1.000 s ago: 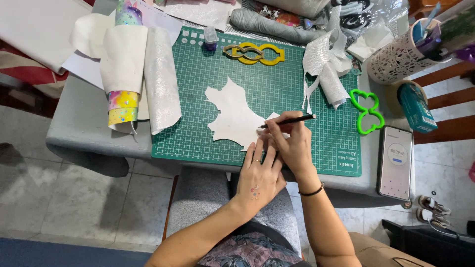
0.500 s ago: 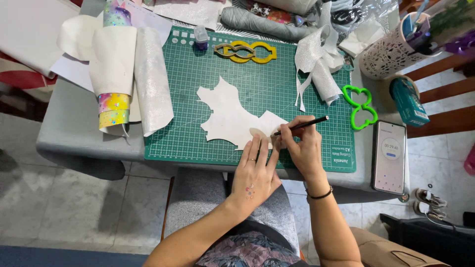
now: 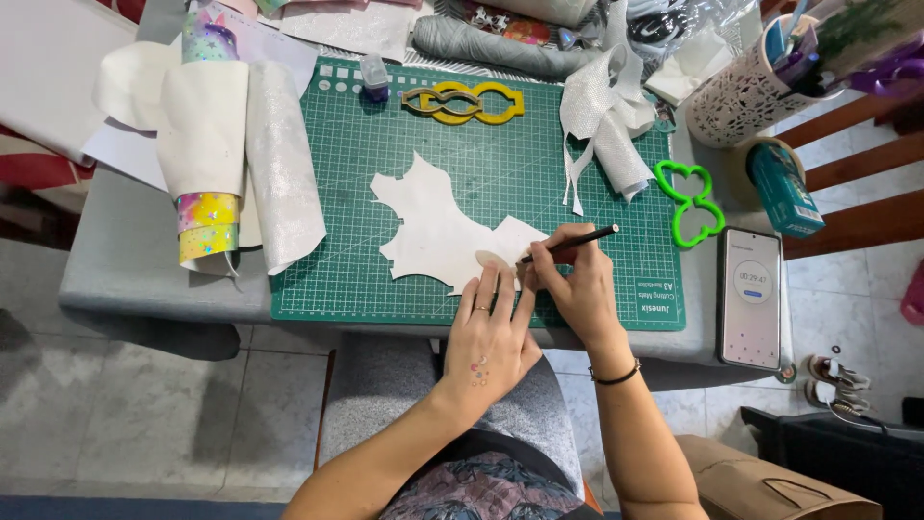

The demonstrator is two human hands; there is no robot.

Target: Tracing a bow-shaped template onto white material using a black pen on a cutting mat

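A white irregular cut-out sheet (image 3: 433, 226) lies on the green cutting mat (image 3: 385, 154). My left hand (image 3: 488, 332) rests flat on the mat, its fingertips pressing a small oval template (image 3: 493, 261) onto the sheet's near edge. My right hand (image 3: 576, 284) grips a black pen (image 3: 573, 242), its tip touching the sheet beside the template.
Rolls of white and glittery material (image 3: 221, 144) lie at the mat's left. A yellow template (image 3: 464, 102) and silver ribbon (image 3: 606, 125) sit at the back, a green template (image 3: 685, 202) and a phone (image 3: 751, 297) at the right. A pen holder (image 3: 741, 91) stands far right.
The camera view has shifted a little. Both hands stay at the sheet's near edge; the pen tip has moved slightly along the template.
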